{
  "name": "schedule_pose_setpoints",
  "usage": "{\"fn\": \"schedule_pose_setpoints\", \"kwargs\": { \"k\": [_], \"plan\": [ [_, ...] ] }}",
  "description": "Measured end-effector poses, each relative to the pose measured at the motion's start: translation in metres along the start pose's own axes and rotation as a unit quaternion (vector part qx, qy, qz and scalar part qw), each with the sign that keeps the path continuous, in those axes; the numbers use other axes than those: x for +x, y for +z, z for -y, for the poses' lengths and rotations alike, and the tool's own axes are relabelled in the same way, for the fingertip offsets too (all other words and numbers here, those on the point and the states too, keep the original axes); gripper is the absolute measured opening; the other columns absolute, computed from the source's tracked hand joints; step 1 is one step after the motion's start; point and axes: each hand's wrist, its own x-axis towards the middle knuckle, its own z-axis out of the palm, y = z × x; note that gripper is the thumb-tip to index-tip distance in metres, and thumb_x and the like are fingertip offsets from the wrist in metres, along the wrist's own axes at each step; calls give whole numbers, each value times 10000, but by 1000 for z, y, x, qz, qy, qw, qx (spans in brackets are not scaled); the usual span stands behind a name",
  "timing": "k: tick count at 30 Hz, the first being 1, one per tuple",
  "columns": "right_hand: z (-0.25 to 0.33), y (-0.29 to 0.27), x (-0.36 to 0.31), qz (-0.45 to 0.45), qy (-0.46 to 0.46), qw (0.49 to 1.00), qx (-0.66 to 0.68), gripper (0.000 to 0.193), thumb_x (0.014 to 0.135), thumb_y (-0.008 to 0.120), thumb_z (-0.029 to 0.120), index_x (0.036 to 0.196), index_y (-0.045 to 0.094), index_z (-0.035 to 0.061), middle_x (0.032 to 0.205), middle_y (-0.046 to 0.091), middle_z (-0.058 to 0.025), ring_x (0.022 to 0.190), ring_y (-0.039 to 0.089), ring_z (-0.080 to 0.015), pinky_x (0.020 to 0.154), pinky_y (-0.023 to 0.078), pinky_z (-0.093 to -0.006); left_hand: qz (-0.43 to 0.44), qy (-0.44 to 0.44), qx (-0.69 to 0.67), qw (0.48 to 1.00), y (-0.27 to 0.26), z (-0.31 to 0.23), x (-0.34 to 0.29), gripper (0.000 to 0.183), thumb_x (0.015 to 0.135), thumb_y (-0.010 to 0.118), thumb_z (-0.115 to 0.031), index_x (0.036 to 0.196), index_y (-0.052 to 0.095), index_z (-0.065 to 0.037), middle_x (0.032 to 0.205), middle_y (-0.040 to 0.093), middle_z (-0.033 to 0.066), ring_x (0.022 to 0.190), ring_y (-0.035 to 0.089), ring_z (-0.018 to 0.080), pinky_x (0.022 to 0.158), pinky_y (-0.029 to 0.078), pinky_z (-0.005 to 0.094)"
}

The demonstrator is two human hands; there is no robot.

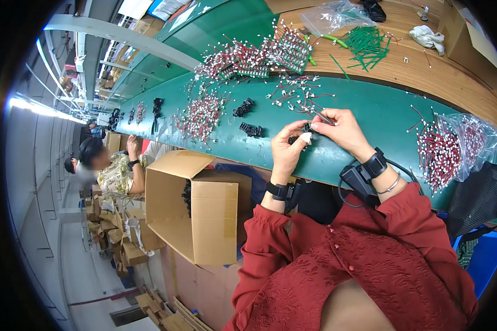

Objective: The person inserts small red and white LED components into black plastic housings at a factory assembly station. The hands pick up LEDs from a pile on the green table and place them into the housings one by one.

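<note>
Above the green tabletop (243, 149), my left hand (284, 153) is closed around a small black plastic part (308, 127), its thumb wrapped in a white cover. Fingers mostly hide that part. My right hand (345, 131) meets it from the other side, pinching a slim dark tool (324, 118) that looks like tweezers. Just beyond both hands lies a loose scatter of short red-and-black wires with white connectors (295, 91). To the left of my left hand are two black plastic part strips, one nearer (251, 129) and one farther (243, 107).
Wired circuit boards (290, 49) and a wire pile (201, 116) lie beyond and left. Green strips (367, 47) rest on a wooden surface (337, 63). At right is a plastic bag of wires (469, 138). An open carton (215, 220) stands left; a co-worker (116, 168) sits farther along.
</note>
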Motion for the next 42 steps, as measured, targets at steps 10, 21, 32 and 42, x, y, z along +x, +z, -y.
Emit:
{"fn": "schedule_pose_setpoints", "kwargs": {
  "k": [10, 21, 32, 42],
  "plan": [
    [-3, 0, -2, -16, -42, 999, -17, 166, 747, 695, 144, 779, 655, -15, 649, 608, -20, 608, 491, -48, 547, 411, -234, -50, -20, 1, 999, 2, 6, -1, 303, 739, 689, 17, 1035, 631, -8, 908, 635, 47, 767, 591, 91, 670, 486, 216],
    [-4, -3, -2, 13, -11, 1000, 24, 156, 772, 685, 145, 758, 643, -5, 605, 541, 21, 559, 445, -32, 482, 372, -218, -49, -29, 31, 998, 3, -3, -3, 274, 723, 702, 19, 992, 666, -17, 845, 654, 30, 732, 589, 71, 641, 482, 202],
    [4, 4, -8, 35, 8, 992, 119, 129, 820, 632, 112, 751, 596, 10, 609, 551, 13, 475, 469, -30, 416, 368, -191, -54, -42, -61, 996, 2, 1, -6, 249, 745, 673, 31, 992, 647, 6, 813, 651, 49, 639, 587, 86, 532, 451, 188],
    [10, -7, -5, 83, 33, 988, 124, 135, 800, 641, 78, 712, 573, 2, 610, 563, -10, 482, 480, -39, 428, 376, -208, -5, -58, -96, 994, -3, 2, -4, 253, 751, 663, 2, 999, 634, 45, 854, 654, 116, 614, 599, 160, 545, 478, 244]
  ]
}}
